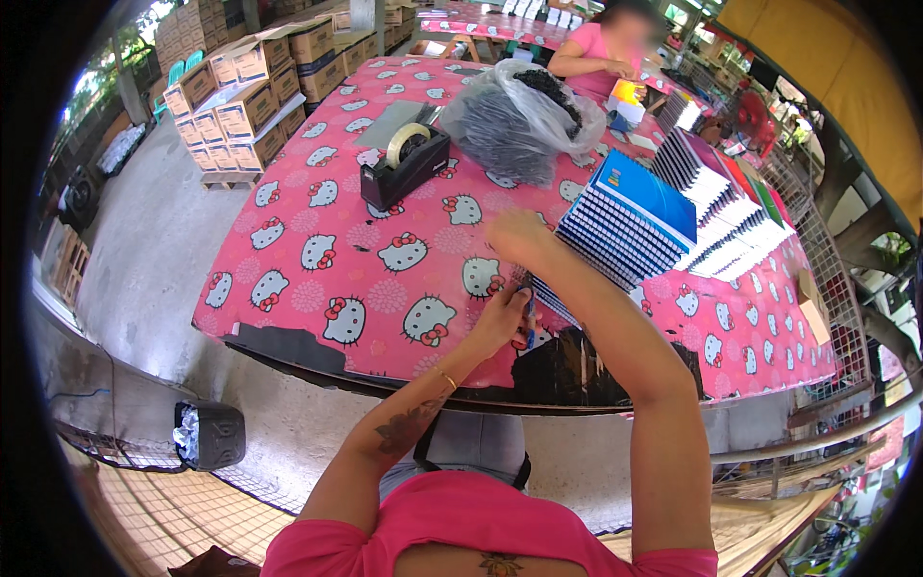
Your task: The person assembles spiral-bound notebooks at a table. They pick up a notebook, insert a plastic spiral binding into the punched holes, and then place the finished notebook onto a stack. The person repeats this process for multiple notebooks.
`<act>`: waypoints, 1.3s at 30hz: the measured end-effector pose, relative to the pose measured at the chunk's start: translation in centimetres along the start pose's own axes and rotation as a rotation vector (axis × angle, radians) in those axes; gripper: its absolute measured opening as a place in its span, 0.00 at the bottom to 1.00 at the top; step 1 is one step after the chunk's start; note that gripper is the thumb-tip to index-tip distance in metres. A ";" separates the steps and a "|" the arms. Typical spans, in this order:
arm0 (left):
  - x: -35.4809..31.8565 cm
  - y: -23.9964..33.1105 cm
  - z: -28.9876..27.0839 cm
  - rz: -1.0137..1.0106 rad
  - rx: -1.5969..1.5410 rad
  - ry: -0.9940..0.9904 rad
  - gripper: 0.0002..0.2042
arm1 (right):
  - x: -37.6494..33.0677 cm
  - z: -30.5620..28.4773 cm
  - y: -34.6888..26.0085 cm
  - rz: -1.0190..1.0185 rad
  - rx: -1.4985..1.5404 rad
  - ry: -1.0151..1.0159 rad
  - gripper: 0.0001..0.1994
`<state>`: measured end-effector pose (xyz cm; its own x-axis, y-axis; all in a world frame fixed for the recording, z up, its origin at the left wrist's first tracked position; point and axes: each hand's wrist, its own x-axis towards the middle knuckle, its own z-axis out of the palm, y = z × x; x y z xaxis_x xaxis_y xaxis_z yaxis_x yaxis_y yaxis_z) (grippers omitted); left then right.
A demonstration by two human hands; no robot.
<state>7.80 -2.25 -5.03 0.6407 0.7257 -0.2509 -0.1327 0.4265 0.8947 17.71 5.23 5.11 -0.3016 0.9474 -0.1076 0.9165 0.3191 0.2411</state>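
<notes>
My left hand (pixel 503 319) is closed around a small blue-and-red object (pixel 527 322), possibly a tool handle; its kind is unclear. It sits low over the near part of the table, beside the stack of blue spiral notebooks (pixel 630 216). Farther from me, my right hand (pixel 519 237) is curled at the left side of that stack, its forearm passing in front of the notebooks. Its fingertips are hidden, so I cannot make out what they hold. Beyond the hands stand a black tape dispenser (pixel 409 168) and a clear plastic bag of black strands (pixel 510 120).
The pink patterned table (pixel 317 288) has a torn near edge. More spiral notebooks (pixel 731 212) are stacked at the right. A person in pink (pixel 596 58) works at the far side. Cardboard boxes (pixel 245 111) on a pallet and a dark bin (pixel 212 435) stand at the left.
</notes>
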 end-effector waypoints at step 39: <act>0.4 -1.5 -0.6 -0.011 0.069 -0.106 0.17 | -0.2 3.3 0.7 -0.009 0.088 -0.095 0.07</act>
<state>7.81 -2.23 -6.69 0.7187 0.6583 -0.2239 -0.0748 0.3933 0.9164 19.29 5.19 2.12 -0.2878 0.9364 -0.2009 0.9346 0.3204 0.1545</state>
